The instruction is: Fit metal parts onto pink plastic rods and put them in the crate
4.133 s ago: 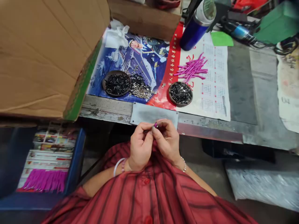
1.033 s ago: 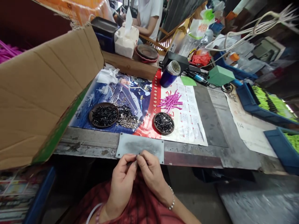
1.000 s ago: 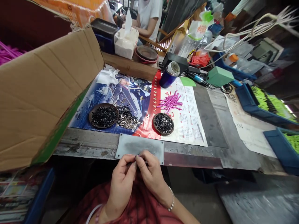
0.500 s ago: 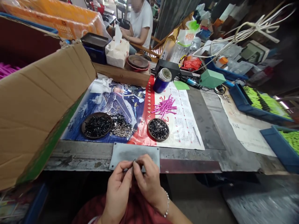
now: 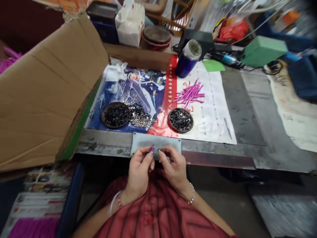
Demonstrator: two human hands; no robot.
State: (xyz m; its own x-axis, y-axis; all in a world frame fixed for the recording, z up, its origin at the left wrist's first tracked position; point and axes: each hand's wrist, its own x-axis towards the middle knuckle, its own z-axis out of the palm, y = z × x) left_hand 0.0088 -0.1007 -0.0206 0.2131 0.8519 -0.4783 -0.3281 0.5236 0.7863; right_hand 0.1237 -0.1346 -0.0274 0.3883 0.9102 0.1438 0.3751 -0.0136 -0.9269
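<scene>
Between the fingertips [image 5: 150, 153], tiny magenta piece [image 5: 152, 148], upright

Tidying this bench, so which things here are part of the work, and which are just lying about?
In use: left hand, right hand, pink piece, pink tubes, dish of black bits, second dish, silver beads, metal plate.
Lying about: blue flask, tissue box, cardboard box, green box.

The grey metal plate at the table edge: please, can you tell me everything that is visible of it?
The plate is a flat, rectangular sheet of dull grey metal with darker smudges. It lies on the worn table edge, its far side against the poster. The left hand and right hand hide part of its near side; contact cannot be told.
</scene>
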